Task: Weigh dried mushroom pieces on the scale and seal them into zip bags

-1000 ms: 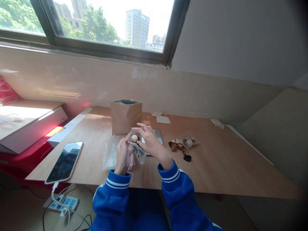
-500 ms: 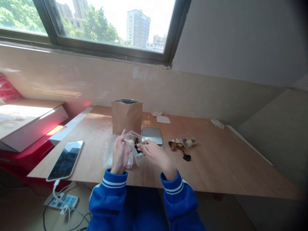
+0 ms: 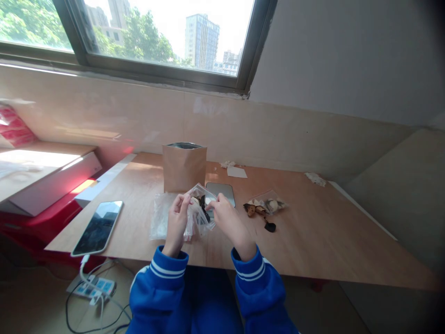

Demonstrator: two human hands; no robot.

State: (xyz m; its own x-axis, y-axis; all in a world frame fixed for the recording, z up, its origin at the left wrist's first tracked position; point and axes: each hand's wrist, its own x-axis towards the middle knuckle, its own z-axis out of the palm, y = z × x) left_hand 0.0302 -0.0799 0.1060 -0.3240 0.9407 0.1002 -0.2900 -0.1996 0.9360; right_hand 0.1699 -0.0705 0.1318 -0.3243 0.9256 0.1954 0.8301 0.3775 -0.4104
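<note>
My left hand pinches one side of a clear plastic bag that has dark and pale dried pieces inside. On the bag's other side, my right hand grips its edge near the mouth with thumb and finger. Under and left of the hands lies a stack of clear plastic bags. A silver flat scale is partly covered by the held bag. Behind stands a brown kraft pouch, upright with its top open.
To the right lie another filled clear bag, brown dried pieces and a black scoop-like thing. A phone with a cable rests at the left edge. White paper sits at the back; a power strip is below.
My left hand has gone from spread fingers to a pinch on the bag's side. The right hand has risen slightly to the bag's upper edge, and the bag is held up more.
</note>
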